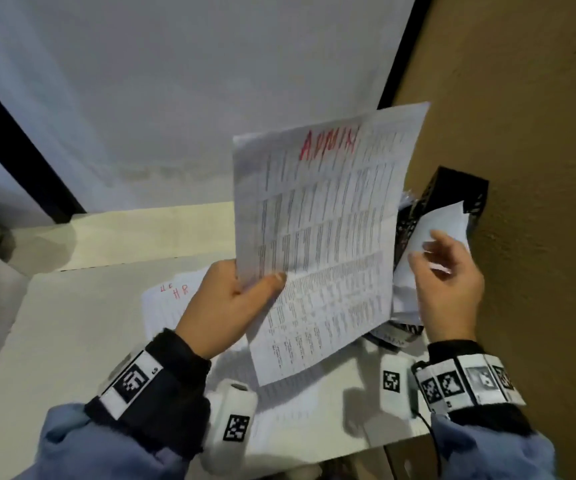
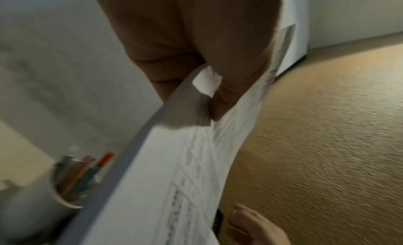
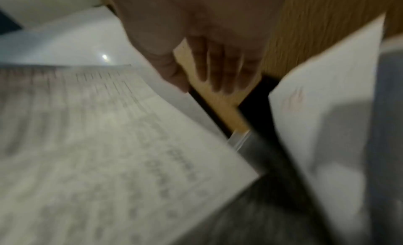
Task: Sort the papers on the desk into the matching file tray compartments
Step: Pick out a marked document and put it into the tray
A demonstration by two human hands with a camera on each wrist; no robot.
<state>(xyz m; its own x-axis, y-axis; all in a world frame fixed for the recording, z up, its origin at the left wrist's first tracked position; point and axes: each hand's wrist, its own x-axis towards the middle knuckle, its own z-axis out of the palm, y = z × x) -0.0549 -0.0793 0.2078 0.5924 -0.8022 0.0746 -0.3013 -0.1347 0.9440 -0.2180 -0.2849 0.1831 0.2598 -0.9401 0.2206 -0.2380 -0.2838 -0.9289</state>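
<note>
Red marker letters head the printed sheet (image 1: pixel 317 237) that my left hand (image 1: pixel 231 306) pinches by its lower left edge, thumb on the face, holding it upright above the bench (image 1: pixel 72 341). The sheet is thin, creased down the middle and packed with fine rows of print. My right hand (image 1: pixel 447 282) hangs just beside it, fingers loosely curved and holding nothing, in front of the black file tray (image 1: pixel 453 192) standing against the tan textured wall (image 1: pixel 539 133); white papers (image 1: pixel 442 220) already poke out of the tray. More sheets lie flat on the bench, one of them (image 1: pixel 169 303) marked "HR" in red. I judge I am reading the label to choose a compartment; next I must steer this floppy sheet edge-first into the matching slot, which I cannot make out from here.

From my left wrist, the paper bows limply away from my fingers (image 2: pixel 229 86), with a cup of pens (image 2: pixel 80 176) blurred beyond it.

From my right wrist, my spread fingers (image 3: pixel 218 67) grasp nothing, between the printed sheet and a white paper standing in the tray's dark opening.
</note>
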